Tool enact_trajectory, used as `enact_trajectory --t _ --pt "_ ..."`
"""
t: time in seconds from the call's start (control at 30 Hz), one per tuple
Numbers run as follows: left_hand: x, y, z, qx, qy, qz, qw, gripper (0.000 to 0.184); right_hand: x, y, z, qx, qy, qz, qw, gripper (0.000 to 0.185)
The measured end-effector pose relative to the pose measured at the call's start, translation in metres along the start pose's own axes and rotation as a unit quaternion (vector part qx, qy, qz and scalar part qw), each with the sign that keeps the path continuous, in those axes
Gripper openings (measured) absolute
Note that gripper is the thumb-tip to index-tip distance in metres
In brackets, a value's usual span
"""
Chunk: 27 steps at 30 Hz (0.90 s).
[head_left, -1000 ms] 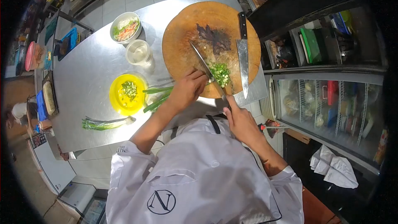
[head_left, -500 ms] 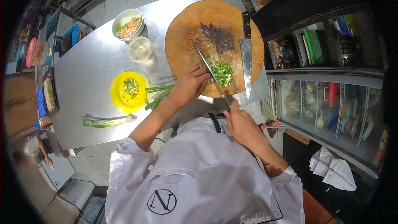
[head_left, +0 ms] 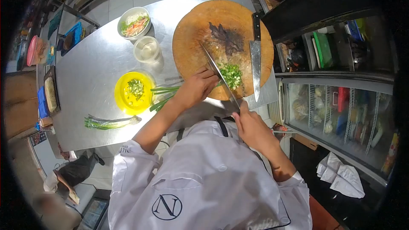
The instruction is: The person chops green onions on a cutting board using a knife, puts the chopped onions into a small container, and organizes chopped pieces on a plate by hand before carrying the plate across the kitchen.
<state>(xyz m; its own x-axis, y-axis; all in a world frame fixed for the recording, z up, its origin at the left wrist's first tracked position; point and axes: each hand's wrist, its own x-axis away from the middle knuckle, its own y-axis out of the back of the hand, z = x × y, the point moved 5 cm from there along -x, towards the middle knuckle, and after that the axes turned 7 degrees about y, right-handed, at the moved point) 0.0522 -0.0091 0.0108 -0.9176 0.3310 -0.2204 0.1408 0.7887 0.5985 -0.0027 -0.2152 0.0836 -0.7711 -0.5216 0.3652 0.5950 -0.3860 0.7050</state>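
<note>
Green onion stalks (head_left: 165,93) run from the near side of the round wooden board (head_left: 191,30) out past the worker's left wrist, over the metal bench (head_left: 81,85). Both hands are busy and apart: the left hand (head_left: 197,87) is curled down on the stalks, fingers bunched just beside a blade, and the right hand (head_left: 255,127) is wrapped around the handle of that long knife (head_left: 215,67), whose tip points away from the worker. Just right of the blade sits a heap of chopped green onion (head_left: 231,76). Farther up the board lies a dark, shrivelled-looking pile (head_left: 228,38), and 1 black-handled knife (head_left: 255,66) rests flat along the right side.

Over on the bench, to the worker's left, a yellow bowl (head_left: 128,110) holds more chopped green bits. Beyond it stand a clear tub (head_left: 147,57), its contents hard to make out, and a white bowl (head_left: 148,27) of pale and orange shreds with some greens. 1 loose bunch (head_left: 110,122) lies near the yellow bowl. Well apart from the bench, another person (head_left: 70,174) in dark clothing is at lower left.
</note>
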Motion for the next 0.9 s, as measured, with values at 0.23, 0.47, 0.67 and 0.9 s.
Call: enact_trajectory --t 0.23,0.47,0.67,0.9 --pt "-0.001 0.008 -0.007 -0.004 -0.007 0.006 1.000 0.020 -0.008 -0.009 -0.005 -0.014 0.002 -0.008 1.000 0.027" --pt "0.002 0.008 -0.007 -0.014 0.008 0.027 1.000 0.026 -0.018 -0.030 -0.014 -0.012 0.005 -0.022 1.000 0.027" --pt "0.004 0.008 -0.005 -0.015 0.014 -0.006 1.000 0.024 0.000 0.002 0.013 -0.010 -0.008 0.026 1.000 0.030" --pt "0.003 0.008 -0.006 -0.041 0.012 -0.007 0.999 0.021 -0.008 0.000 0.008 -0.015 0.000 0.019 1.000 0.028"
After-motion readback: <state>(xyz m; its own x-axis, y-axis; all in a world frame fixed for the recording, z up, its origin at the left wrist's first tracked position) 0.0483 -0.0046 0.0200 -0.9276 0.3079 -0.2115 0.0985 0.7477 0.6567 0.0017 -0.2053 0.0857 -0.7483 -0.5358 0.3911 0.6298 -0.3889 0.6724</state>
